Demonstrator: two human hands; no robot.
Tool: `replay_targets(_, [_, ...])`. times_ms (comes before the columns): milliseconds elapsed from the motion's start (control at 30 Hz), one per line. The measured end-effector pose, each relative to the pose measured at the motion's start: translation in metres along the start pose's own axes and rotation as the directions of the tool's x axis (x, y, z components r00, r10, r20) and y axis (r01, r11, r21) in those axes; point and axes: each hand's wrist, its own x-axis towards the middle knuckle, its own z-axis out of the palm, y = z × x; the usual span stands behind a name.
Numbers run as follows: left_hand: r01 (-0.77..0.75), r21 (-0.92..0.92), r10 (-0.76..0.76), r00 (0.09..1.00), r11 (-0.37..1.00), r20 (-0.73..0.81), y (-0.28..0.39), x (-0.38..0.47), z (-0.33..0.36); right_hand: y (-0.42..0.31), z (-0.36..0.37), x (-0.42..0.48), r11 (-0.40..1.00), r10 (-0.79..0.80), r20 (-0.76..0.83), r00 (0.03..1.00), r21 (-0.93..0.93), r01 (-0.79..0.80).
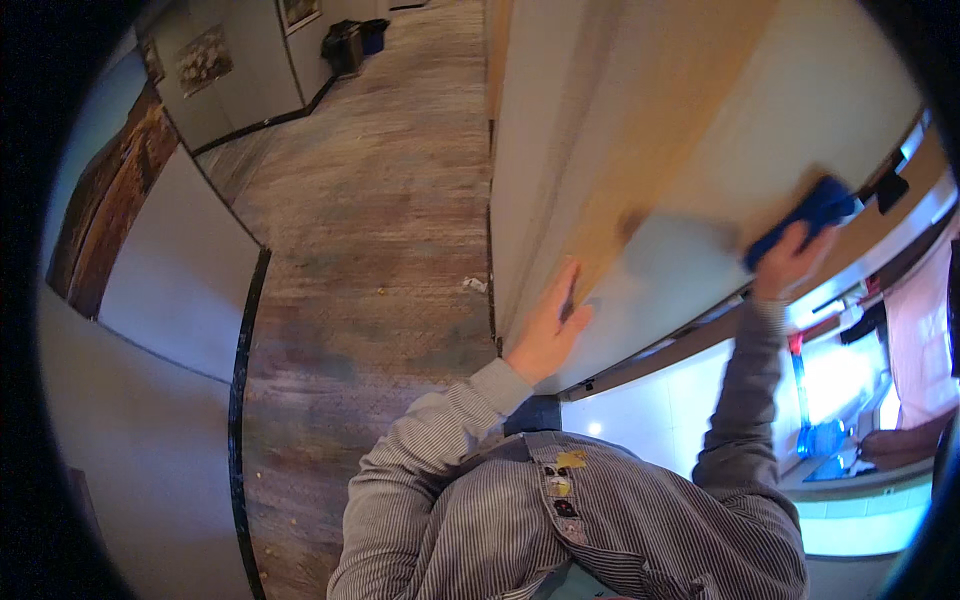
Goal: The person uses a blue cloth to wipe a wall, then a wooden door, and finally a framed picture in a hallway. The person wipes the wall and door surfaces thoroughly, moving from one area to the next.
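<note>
A pale door panel (697, 172) stands before me, its face running up the right half of the view. My right hand (795, 259) grips a dark blue cloth (802, 221) near the panel's right edge; whether the cloth touches the surface is hard to tell. Lower down, close to the panel's left edge, my left hand (551, 322) is spread with its fingers apart, holding nothing. Its fingertips are at or near the panel. Both arms wear striped sleeves.
A patterned hallway floor (375, 225) stretches ahead on the left, with a crumpled white scrap (475, 284) on it. A wall with dark skirting (244, 360) bounds the left. Bins (345, 49) stand far off. At right lies a bright room with a blue-tinted plastic bottle (823, 437).
</note>
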Motion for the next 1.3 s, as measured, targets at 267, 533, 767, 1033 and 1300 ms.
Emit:
replay_targets(267, [0.004, 0.141, -0.005, 1.0, 0.99, 0.002, -0.001, -0.002, -0.002, -0.053, -0.028, -0.123, 0.949, -0.284, 0.397, 0.873, 0.244, 0.198])
replay_targets(533, [0.048, 0.099, -0.047, 0.999, 0.994, -0.015, 0.003, -0.003, 0.006, -0.018, 0.002, 0.089, 0.953, -0.299, 0.059, 0.952, 0.072, 0.295])
replay_targets(767, [0.003, 0.05, -0.001, 0.999, 0.999, -0.04, 0.006, -0.004, 0.01, -0.047, -0.006, 0.019, 0.906, -0.397, 0.201, 0.896, 0.241, 0.347])
replay_targets(1033, [-0.016, 0.078, 0.012, 0.999, 0.997, 0.044, 0.005, -0.005, 0.0, -0.04, -0.012, 0.001, 0.772, -0.605, 0.237, 0.76, 0.406, 0.489])
replay_targets(1300, [-0.072, 0.189, -0.001, 0.933, 0.979, 0.36, 0.003, 0.006, -0.047, -0.095, 0.002, 0.084, 0.974, 0.208, -0.031, 0.978, 0.101, -0.204])
